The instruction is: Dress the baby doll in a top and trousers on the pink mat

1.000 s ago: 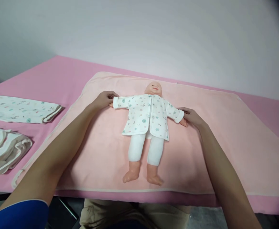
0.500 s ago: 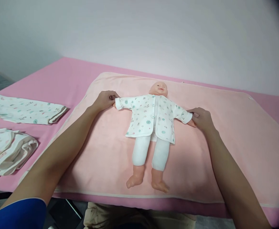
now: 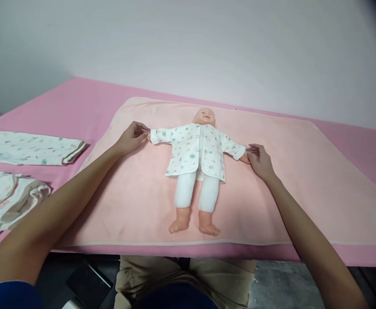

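Observation:
A baby doll (image 3: 204,116) lies on its back with both arms spread out. It wears a white patterned jacket (image 3: 184,150), parted down the front, over white leggings (image 3: 185,191); its feet are bare. My left hand (image 3: 131,137) is at the doll's hand on the left, just outside the cuff, fingers loosely apart with the tips at or near it. On the other side, my right hand (image 3: 261,162) is at the opposite doll hand, its fingers and thumb also loosely spread. Neither hand is on the sleeve cuffs.
Beneath the doll is a peach blanket (image 3: 126,219) on a pink-covered table (image 3: 88,98). Folded patterned trousers (image 3: 30,149) and another folded baby garment (image 3: 10,201) lie at the left. A pale wall (image 3: 207,51) rises behind. Below the front edge sits a dark flat object (image 3: 89,283).
Both hands have let go of the sleeve cuffs and shifted outward to the doll's hands, with fingers loosening. The view has moved slightly, showing more below the table's front edge.

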`<state>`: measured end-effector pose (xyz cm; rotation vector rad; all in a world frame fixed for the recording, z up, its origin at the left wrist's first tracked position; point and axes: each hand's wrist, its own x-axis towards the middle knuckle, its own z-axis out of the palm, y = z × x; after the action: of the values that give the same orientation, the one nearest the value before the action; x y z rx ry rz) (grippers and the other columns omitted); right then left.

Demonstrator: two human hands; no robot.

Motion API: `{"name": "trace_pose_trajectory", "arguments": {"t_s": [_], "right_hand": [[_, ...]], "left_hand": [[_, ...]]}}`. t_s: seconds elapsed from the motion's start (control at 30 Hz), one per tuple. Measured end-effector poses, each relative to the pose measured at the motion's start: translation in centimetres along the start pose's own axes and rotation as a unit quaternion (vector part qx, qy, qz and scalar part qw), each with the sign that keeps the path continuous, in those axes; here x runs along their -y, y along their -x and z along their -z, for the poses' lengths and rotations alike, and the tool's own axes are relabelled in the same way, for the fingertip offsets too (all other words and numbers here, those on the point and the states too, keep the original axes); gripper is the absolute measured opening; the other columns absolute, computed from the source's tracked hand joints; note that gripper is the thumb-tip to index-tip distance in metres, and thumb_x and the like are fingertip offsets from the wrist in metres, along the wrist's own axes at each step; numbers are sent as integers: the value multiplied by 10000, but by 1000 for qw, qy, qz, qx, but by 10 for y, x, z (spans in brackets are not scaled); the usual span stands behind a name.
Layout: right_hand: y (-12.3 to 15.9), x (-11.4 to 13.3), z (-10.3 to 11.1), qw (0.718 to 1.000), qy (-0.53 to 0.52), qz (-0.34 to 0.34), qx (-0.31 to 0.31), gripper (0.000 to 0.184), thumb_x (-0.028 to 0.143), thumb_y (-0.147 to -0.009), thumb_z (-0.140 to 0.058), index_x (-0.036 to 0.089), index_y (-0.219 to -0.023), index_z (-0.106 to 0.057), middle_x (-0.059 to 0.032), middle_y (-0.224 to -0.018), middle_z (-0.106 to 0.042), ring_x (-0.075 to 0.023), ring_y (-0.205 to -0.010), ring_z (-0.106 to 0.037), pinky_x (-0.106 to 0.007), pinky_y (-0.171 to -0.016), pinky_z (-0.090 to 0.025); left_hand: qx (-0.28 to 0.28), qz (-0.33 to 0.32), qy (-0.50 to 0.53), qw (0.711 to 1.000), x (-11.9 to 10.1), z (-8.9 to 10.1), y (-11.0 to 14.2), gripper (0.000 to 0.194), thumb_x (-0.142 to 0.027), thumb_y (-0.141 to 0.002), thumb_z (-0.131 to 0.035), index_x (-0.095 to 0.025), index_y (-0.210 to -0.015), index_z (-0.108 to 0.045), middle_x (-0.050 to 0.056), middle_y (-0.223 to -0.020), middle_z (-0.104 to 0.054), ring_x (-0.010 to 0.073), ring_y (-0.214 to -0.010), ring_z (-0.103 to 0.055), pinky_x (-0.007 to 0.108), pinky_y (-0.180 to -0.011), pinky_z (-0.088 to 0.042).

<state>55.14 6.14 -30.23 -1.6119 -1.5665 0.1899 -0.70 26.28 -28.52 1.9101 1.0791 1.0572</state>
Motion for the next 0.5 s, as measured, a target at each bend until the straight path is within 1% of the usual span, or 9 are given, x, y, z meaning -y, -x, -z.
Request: {"name": "trace_pose_trajectory", "arguments": {"t_s": [0.03,0.1,0.17,0.2,0.27,0.33,0.43,0.5], "right_hand": [[8,5,1,1000,8,9,-24,412,429,-991,-661,235,-1354,-656,-134,-1296,-732,-299,-1179,-724,-539,-1069,-606],[21,17,3,997,37,43,-57,313,440,-982,-693,239,-1222,-702,-141,-1323,-694,-317,-1254,-684,-557,-1095,-590],[29,30,3,993,67,70,-64,255,450,-977,-716,252,-1135,-739,-134,-1360,-665,-336,-1347,-628,-597,-1175,-525],[30,36,3,992,78,72,-62,247,462,-977,-723,261,-1117,-755,-126,-1400,-648,-344,-1388,-599,-618,-1211,-487],[31,45,2,993,83,53,-64,265,497,-975,-735,281,-1123,-776,-104,-1504,-594,-353,-1433,-560,-640,-1240,-445],[31,49,2,995,73,31,-68,282,523,-959,-756,287,-1111,-784,-88,-1561,-552,-353,-1442,-548,-634,-1235,-453],[34,50,1,997,67,19,-41,242,517,-950,-769,283,-1006,-796,-85,-1529,-586,-353,-1421,-557,-636,-1232,-451],[37,50,-2,997,78,15,-18,223,506,-963,-757,294,-996,-816,-87,-1536,-596,-370,-1460,-512,-659,-1246,-425]], "left_hand": [[-9,5,23,1000,-3,-1,9,517,-618,-878,-796,-222,-1154,-611,132,-1315,-748,260,-1182,-727,465,-1104,-576],[-6,23,48,999,-12,-5,25,510,-652,-880,-805,-231,-1093,-610,138,-1404,-728,284,-1268,-713,506,-1162,-552],[6,44,35,998,-22,-8,35,493,-658,-858,-834,-229,-1008,-645,129,-1485,-697,308,-1318,-695,524,-1191,-538],[8,49,19,999,-26,-9,39,483,-658,-847,-845,-226,-967,-665,121,-1508,-686,316,-1330,-688,526,-1199,-534],[-4,43,-23,999,-32,-9,41,463,-660,-838,-850,-227,-917,-706,105,-1505,-691,325,-1342,-673,533,-1208,-526],[-24,23,-67,997,-36,-9,41,419,-644,-851,-836,-243,-943,-753,91,-1471,-711,330,-1366,-645,545,-1217,-512],[-26,5,-119,993,-38,-7,41,337,-585,-892,-792,-275,-1022,-816,71,-1442,-722,334,-1398,-601,545,-1216,-502],[-12,2,-145,989,-37,-7,40,313,-566,-891,-784,-280,-1006,-840,60,-1419,-729,338,-1374,-602,542,-1216,-495]]}}
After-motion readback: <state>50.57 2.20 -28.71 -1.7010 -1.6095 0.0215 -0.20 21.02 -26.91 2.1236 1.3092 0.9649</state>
